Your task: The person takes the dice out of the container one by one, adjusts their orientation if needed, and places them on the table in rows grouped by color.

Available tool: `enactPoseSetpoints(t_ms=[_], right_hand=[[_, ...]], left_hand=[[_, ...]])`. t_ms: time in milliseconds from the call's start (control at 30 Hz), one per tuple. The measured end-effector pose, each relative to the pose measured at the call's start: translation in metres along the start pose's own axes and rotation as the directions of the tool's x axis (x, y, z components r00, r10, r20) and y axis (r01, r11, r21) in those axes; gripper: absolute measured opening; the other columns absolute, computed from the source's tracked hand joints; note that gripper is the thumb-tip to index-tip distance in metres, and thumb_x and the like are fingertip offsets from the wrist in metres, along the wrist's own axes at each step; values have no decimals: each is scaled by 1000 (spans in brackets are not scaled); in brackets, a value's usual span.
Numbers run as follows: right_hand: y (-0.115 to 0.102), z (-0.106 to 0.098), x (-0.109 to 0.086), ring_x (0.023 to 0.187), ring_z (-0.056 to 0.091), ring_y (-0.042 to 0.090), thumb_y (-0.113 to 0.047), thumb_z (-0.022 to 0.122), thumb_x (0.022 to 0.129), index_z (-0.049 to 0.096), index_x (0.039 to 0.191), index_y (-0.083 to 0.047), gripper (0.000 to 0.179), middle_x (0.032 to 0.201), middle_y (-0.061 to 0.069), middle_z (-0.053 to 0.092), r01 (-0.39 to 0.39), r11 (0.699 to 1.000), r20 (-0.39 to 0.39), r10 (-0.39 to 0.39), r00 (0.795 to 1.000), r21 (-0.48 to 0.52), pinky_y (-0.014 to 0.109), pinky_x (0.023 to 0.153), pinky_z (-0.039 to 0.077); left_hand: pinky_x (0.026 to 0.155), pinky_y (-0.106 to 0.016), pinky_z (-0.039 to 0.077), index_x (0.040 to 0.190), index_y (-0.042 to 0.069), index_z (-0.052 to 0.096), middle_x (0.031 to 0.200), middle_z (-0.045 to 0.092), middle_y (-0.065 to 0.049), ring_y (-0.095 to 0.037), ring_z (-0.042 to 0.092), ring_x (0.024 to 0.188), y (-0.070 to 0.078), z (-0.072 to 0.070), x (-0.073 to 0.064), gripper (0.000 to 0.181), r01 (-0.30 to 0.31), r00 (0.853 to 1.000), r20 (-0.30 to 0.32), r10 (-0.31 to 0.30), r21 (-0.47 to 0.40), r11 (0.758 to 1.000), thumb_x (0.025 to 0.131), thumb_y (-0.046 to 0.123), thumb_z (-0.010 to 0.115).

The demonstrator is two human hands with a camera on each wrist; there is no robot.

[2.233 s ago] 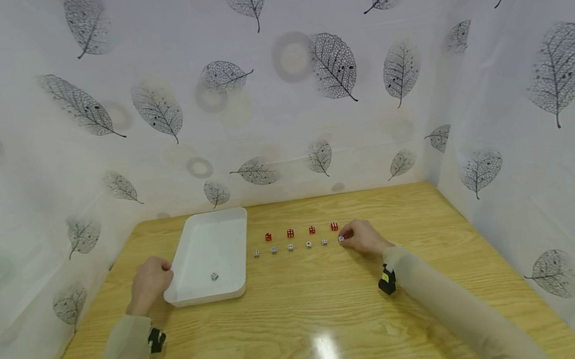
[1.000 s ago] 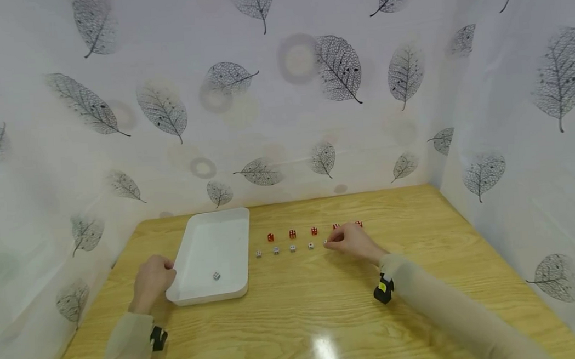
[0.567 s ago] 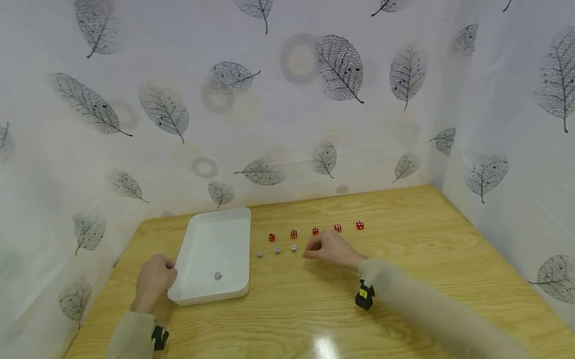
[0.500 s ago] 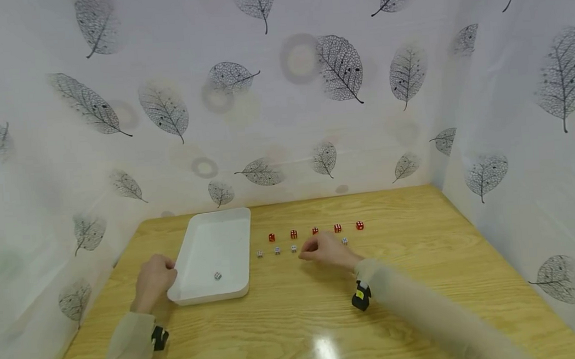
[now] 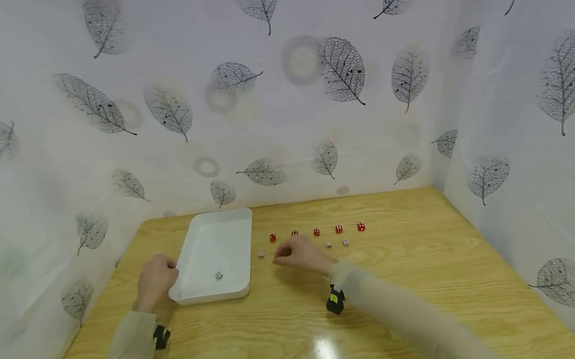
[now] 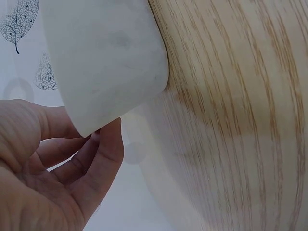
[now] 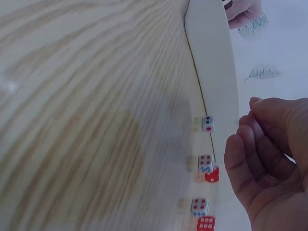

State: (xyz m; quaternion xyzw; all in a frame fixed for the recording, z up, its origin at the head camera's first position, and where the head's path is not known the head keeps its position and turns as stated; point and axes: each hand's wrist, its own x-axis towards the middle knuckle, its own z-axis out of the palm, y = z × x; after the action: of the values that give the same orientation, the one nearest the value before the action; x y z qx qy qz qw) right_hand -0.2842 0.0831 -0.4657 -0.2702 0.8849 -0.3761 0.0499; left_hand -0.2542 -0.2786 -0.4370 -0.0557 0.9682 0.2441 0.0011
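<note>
My left hand [image 5: 156, 280] pinches the near-left rim of a shallow white tray [image 5: 248, 267]; the left wrist view shows thumb and fingers on the tray's corner [image 6: 115, 62]. A single white die [image 5: 218, 275] lies inside the tray. To its right runs a row of white dice [image 5: 261, 254], with red dice [image 5: 273, 238] in a row behind. Over the left part of the white row hovers my right hand [image 5: 303, 254], hiding some dice. In the right wrist view its fingers are loosely bent beside a white die [image 7: 208, 123], and nothing shows between them.
The wooden table [image 5: 296, 321] carries the tray at its left side. A leaf-patterned white curtain [image 5: 284, 119] stands behind the table and along both sides. More red dice [image 5: 361, 226] and white dice [image 5: 346, 242] stand to the right of my right hand.
My right hand has left the white die it pinched at the row's right end and travelled left along the row towards the tray. The left hand stays on the tray.
</note>
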Motion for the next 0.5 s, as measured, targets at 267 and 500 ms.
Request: enactPoseSetpoints(t_ms=[267,500], right_hand=[[-20,15,18,76,60,0,-22,72,89,76,94,-14,11,90,-5,74,79,996,29,-80,996,46,20,73,49],[-40,25,34,80,61,-2,-24,69,91,76,99,-14,15,93,-6,74,118,992,33,-120,992,48,17,75,50]], left_hand=[[60,-37,49,106,-13,65,103,66,-29,-31,62,80,2,-1,3,30,-10,1000,-1,10,1,1000,85,4,50],[61,-38,50,107,-13,65,105,66,-30,-32,62,82,1,-3,6,31,12,1000,5,-12,6,1000,85,4,50]])
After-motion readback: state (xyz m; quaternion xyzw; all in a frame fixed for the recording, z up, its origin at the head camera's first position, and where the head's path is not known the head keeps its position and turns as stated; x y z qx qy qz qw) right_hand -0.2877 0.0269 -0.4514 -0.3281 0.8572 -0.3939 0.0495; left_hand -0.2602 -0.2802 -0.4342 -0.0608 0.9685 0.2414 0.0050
